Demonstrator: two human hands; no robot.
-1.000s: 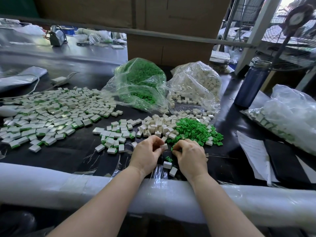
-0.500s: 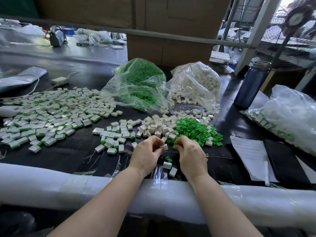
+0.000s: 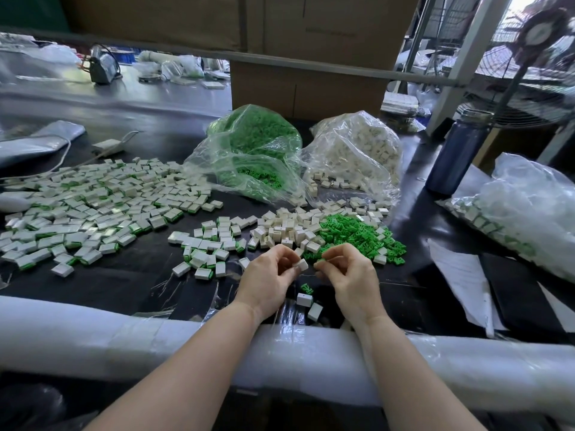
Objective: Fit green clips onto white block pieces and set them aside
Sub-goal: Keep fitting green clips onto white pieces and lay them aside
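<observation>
I'm pinching a white block [image 3: 301, 264] in my left hand [image 3: 267, 277] mid-frame. My right hand [image 3: 348, 275] is pinching a green clip [image 3: 320, 260] just beside it, fingers curled.

left hand [image 3: 270, 276] pinching, right hand [image 3: 348, 275] pinching, fingertips close together

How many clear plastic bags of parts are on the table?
3: clear plastic bag of green clips centre back, clear plastic bag of white blocks beside it, clear plastic bag of finished pieces far right.
</observation>
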